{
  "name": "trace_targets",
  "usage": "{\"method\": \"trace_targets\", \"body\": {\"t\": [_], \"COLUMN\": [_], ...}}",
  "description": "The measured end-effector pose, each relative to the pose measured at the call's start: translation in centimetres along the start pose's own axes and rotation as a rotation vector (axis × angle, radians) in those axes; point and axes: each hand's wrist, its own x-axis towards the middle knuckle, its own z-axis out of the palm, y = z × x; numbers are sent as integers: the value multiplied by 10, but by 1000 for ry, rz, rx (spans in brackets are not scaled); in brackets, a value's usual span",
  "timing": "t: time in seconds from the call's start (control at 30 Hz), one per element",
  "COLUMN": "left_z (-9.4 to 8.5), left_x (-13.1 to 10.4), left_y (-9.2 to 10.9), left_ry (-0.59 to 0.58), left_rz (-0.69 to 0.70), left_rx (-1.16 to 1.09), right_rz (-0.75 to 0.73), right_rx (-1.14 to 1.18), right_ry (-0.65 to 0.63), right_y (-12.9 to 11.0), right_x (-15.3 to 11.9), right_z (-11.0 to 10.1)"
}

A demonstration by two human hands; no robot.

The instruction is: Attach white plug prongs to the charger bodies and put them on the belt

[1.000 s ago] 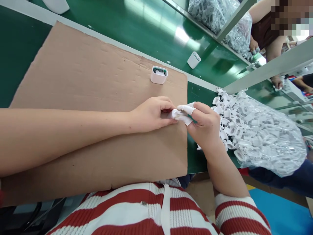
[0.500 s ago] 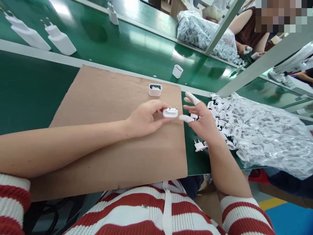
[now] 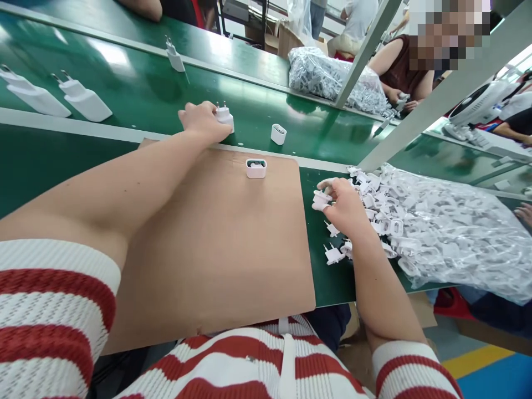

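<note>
My left hand (image 3: pixel 205 123) reaches to the green surface beyond the cardboard and grips a white plug adapter (image 3: pixel 225 117) whose two pins point up. At the right, my right hand (image 3: pixel 341 205) pinches a white plug cover (image 3: pixel 321 200) between fingertips wearing white finger cots. On the far part of the cardboard (image 3: pixel 224 249) stands an open white charger housing (image 3: pixel 256 169), its inner parts showing. A second white housing (image 3: pixel 278 134) stands behind it on the green surface. Loose plug covers (image 3: pixel 333 254) lie below my right hand.
A plastic bag of white plug covers (image 3: pixel 453 227) spreads at the right. Finished-looking white plug adapters (image 3: pixel 85 100) lie at the far left. A metal post (image 3: pixel 369 50) rises at the back right. Across the bench, a person (image 3: pixel 403 72) handles white parts near another bag (image 3: pixel 320 72).
My left hand has moved from over the cardboard to the far left, carrying the white adapter onto the green surface. The spread fingers of my right hand have closed on a plug cover.
</note>
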Motion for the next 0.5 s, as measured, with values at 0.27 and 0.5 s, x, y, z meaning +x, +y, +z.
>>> {"method": "trace_targets", "body": {"t": [0.27,0.5], "left_z": [38,35], "left_x": [15,-2], "left_y": [72,97], "left_ry": [-357,-327], "left_rz": [490,516], "left_rx": [91,93], "right_rz": [186,282], "right_rx": [884,1243], "right_ry": [-2,-144], "right_y": [-24,-28], "right_x": [3,0], "right_z": [12,9]}}
